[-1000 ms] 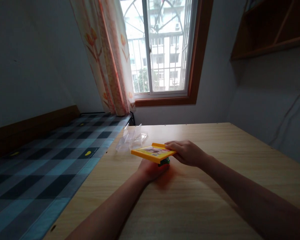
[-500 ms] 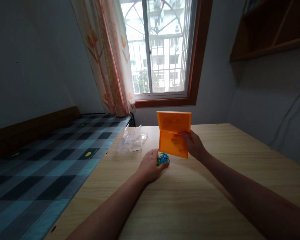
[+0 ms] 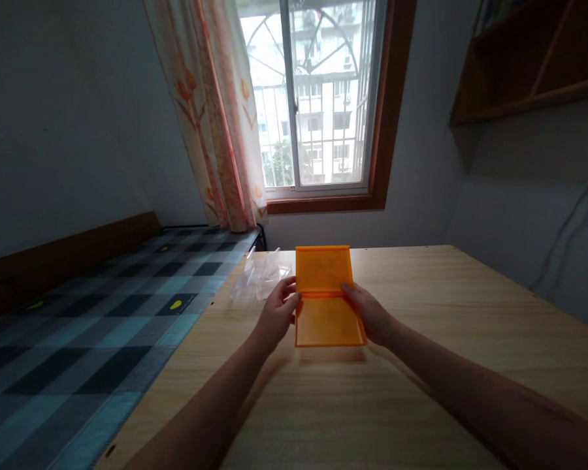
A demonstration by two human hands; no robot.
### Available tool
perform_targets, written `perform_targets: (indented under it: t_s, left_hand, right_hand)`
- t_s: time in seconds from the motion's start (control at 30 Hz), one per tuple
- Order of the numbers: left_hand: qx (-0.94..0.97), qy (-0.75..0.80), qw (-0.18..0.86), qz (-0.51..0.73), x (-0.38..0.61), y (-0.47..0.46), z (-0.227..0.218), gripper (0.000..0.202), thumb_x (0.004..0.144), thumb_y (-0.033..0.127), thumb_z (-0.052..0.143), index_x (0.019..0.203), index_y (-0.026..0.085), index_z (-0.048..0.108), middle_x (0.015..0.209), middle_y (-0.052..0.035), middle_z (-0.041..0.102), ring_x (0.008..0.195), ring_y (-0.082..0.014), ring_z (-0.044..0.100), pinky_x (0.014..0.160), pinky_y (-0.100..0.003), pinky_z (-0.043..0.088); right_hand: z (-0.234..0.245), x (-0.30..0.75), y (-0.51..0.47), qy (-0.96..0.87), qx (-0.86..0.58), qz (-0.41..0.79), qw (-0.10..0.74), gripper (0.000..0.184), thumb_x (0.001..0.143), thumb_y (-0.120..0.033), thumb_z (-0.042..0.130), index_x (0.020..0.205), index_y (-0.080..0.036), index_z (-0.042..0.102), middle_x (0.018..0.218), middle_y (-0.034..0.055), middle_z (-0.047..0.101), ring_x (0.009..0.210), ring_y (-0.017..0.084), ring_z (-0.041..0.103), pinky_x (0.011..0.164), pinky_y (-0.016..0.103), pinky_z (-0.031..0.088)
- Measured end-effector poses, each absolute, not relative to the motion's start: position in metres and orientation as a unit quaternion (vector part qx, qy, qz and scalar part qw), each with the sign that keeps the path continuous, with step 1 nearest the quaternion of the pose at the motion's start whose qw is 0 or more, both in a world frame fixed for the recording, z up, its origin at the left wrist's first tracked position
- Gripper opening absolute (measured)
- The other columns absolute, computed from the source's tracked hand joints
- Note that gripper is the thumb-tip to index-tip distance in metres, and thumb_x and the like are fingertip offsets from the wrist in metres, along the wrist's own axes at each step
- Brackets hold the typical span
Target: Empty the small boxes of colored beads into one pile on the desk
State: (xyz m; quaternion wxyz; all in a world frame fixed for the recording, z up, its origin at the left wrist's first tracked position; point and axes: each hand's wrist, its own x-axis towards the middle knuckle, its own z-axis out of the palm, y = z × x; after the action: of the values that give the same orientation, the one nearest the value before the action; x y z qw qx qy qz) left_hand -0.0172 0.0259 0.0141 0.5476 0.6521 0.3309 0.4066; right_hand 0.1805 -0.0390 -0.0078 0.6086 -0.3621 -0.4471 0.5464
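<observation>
An orange translucent plastic box [image 3: 326, 297] stands opened above the wooden desk [image 3: 421, 365], its hinged lid upright and its inside facing me. My left hand [image 3: 277, 312] grips the box's left edge at the hinge. My right hand [image 3: 370, 313] grips its right edge. The box hides the desk spot behind it, so the small blue and green pieces seen earlier are out of sight.
Clear plastic bags [image 3: 257, 277] lie on the desk's far left corner, just behind my left hand. A bed with a blue checked cover [image 3: 93, 313] runs along the desk's left side. A window [image 3: 318, 98] with a curtain is ahead, and wooden shelves [image 3: 534, 59] hang at upper right.
The orange box went from lying flat in both hands to being lifted open by my right hand. Now it sits lower and centred, and my left hand has left the small pieces and taken its left edge.
</observation>
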Motion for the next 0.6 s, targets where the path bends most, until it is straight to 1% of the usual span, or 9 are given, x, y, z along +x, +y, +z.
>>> perform_targets:
  t_s: [0.13, 0.23, 0.3, 0.37, 0.47, 0.53, 0.6]
  left_hand:
    - [0.618, 0.337, 0.606, 0.370, -0.028, 0.032, 0.027, 0.041, 0.073, 0.035, 0.065, 0.111, 0.021, 0.057, 0.102, -0.0048, 0.070, 0.076, -0.0178, 0.068, 0.054, -0.023, 0.051]
    - [0.603, 0.326, 0.619, 0.383, -0.036, 0.043, 0.035, 0.039, 0.069, 0.030, 0.070, 0.104, 0.019, 0.058, 0.094, -0.0036, 0.071, 0.075, -0.0178, 0.069, 0.061, -0.025, 0.053]
    - [0.587, 0.322, 0.634, 0.388, -0.049, 0.053, 0.044, 0.043, 0.066, 0.030, 0.074, 0.105, 0.019, 0.059, 0.091, -0.0037, 0.072, 0.075, -0.0199, 0.070, 0.065, -0.028, 0.056]
    - [0.582, 0.335, 0.641, 0.372, -0.072, 0.065, 0.055, 0.052, 0.063, 0.031, 0.079, 0.110, 0.019, 0.059, 0.092, -0.0041, 0.073, 0.074, -0.0223, 0.071, 0.065, -0.032, 0.057]
    - [0.580, 0.372, 0.624, 0.369, -0.123, 0.085, 0.067, 0.056, 0.059, 0.031, 0.085, 0.107, 0.018, 0.062, 0.089, -0.0043, 0.073, 0.071, -0.0222, 0.071, 0.063, -0.030, 0.058]
    - [0.587, 0.401, 0.614, 0.341, -0.159, 0.096, 0.068, 0.055, 0.055, 0.030, 0.088, 0.101, 0.018, 0.061, 0.087, -0.0045, 0.074, 0.070, -0.0233, 0.071, 0.062, -0.030, 0.058]
    - [0.585, 0.437, 0.604, 0.320, -0.188, 0.104, 0.063, 0.057, 0.052, 0.031, 0.089, 0.100, 0.018, 0.061, 0.086, -0.0046, 0.074, 0.070, -0.0246, 0.071, 0.062, -0.031, 0.058]
  right_hand:
    - [-0.006, 0.164, -0.046, -0.502, -0.386, 0.525, 0.569, 0.043, 0.101, -0.049, 0.035, 0.128, -0.019, 0.050, 0.099, 0.0130, 0.070, 0.086, 0.023, 0.071, 0.063, 0.033, 0.062]
    - [-0.002, 0.162, -0.051, -0.536, -0.402, 0.524, 0.525, 0.049, 0.100, -0.057, 0.030, 0.134, -0.024, 0.042, 0.113, 0.0130, 0.066, 0.085, 0.021, 0.070, 0.052, 0.027, 0.059]
    - [0.000, 0.168, -0.050, -0.541, -0.417, 0.518, 0.516, 0.051, 0.098, -0.060, 0.035, 0.137, -0.027, 0.038, 0.124, 0.0136, 0.060, 0.087, 0.021, 0.070, 0.049, 0.025, 0.057]
    - [-0.001, 0.180, -0.045, -0.532, -0.444, 0.478, 0.540, 0.054, 0.095, -0.060, 0.044, 0.137, -0.027, 0.039, 0.127, 0.0139, 0.057, 0.088, 0.020, 0.070, 0.051, 0.026, 0.058]
    - [-0.011, 0.210, -0.029, -0.510, -0.491, 0.370, 0.601, 0.056, 0.087, -0.058, 0.054, 0.129, -0.021, 0.047, 0.116, 0.0118, 0.061, 0.083, 0.018, 0.070, 0.064, 0.030, 0.059]
    - [-0.022, 0.232, -0.018, -0.500, -0.527, 0.292, 0.622, 0.057, 0.082, -0.058, 0.057, 0.121, -0.016, 0.053, 0.106, 0.0105, 0.064, 0.081, 0.018, 0.069, 0.066, 0.031, 0.057]
    - [-0.032, 0.250, -0.010, -0.495, -0.555, 0.242, 0.623, 0.056, 0.081, -0.057, 0.056, 0.117, -0.015, 0.056, 0.101, 0.0100, 0.065, 0.080, 0.019, 0.068, 0.067, 0.032, 0.056]
